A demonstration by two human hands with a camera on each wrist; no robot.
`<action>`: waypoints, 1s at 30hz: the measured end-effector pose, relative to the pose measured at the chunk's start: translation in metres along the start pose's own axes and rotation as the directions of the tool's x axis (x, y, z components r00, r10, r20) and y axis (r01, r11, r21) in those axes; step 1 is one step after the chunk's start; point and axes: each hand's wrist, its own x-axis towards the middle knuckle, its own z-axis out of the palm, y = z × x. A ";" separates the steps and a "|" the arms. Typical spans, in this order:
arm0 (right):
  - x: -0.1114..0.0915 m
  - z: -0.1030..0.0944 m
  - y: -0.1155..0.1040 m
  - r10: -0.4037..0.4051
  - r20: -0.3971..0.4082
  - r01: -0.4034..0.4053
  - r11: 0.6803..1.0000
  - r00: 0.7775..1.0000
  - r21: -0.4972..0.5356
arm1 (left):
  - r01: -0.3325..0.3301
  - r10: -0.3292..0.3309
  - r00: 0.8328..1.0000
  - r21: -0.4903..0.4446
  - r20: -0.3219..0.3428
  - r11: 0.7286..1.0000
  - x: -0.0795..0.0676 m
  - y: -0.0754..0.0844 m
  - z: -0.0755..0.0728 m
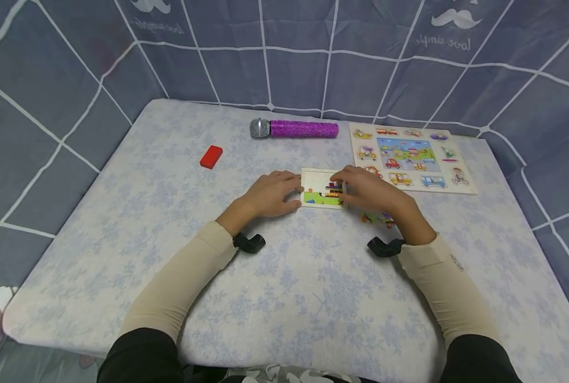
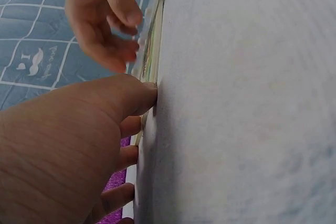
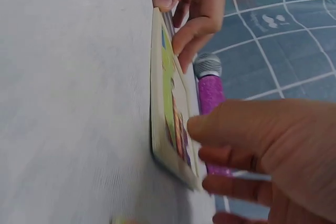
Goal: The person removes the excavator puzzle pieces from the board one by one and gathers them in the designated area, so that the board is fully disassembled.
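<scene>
A small white-framed puzzle board (image 1: 319, 203) lies on the table with a green strip and a dark, colourful vehicle picture at its right side. My left hand (image 1: 272, 196) holds its left edge; in the right wrist view the thumb sits at the board's corner and the fingers bend along the edge. Over the right end hovers my right hand (image 1: 372, 190), its fingers loosely bent. In the right wrist view, the right thumb (image 3: 202, 127) is close to the picture; whether it touches is unclear. Small colourful pieces (image 1: 370, 217) lie partly hidden under the right wrist.
Behind the hands lies a purple glittery microphone (image 1: 303, 128). A larger vehicle puzzle board (image 1: 461, 183) is at the back right, close to the right hand. A red block (image 1: 211, 157) sits at the left. Grid-patterned curtains (image 1: 298, 80) border the table (image 1: 284, 298).
</scene>
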 end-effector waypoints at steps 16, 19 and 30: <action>0.019 0.007 0.005 0.118 -0.007 -0.118 0.993 0.993 0.017 | 0.000 0.000 1.000 0.003 -0.008 1.000 0.000 -0.001 0.001; 0.019 0.005 0.005 0.083 -0.022 -0.083 0.996 0.996 0.029 | 0.004 -0.004 1.000 0.006 -0.006 1.000 0.000 -0.001 0.000; 0.016 0.003 0.004 0.058 -0.029 -0.059 0.997 0.998 -0.039 | 0.007 -0.007 1.000 0.011 0.001 1.000 0.002 -0.001 0.000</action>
